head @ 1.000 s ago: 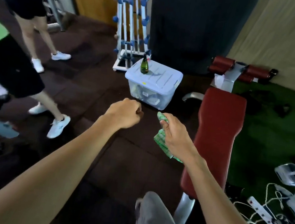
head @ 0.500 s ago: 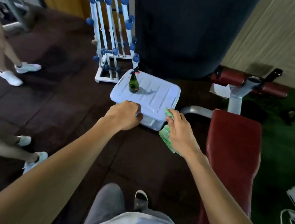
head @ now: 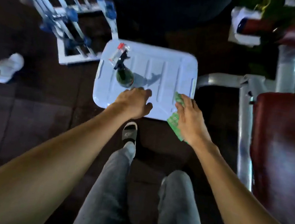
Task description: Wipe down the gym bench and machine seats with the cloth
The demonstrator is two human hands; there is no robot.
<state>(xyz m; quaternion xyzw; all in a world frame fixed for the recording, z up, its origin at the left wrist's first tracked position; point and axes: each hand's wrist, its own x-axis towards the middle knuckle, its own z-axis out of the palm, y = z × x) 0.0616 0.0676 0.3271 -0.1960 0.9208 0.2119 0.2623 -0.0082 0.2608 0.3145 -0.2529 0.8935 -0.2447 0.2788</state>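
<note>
Fingers [head: 184, 102] over cloth [head: 174, 120], right hand [head: 191, 119]

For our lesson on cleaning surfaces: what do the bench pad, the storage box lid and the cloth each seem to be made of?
Bench pad: probably vinyl or leatherette, dark red with a soft sheen. Storage box lid: moulded plastic, pale and smooth, with raised ribs. Cloth: woven fabric, green and matt, patterned, creasing under the right hand.

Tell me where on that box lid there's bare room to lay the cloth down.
The box lid is bare across its middle and far right, between the spray bottle and the right rim. The left side is crowded by the bottle. The near edge is taken by the left hand and the right hand holding the cloth.
</note>
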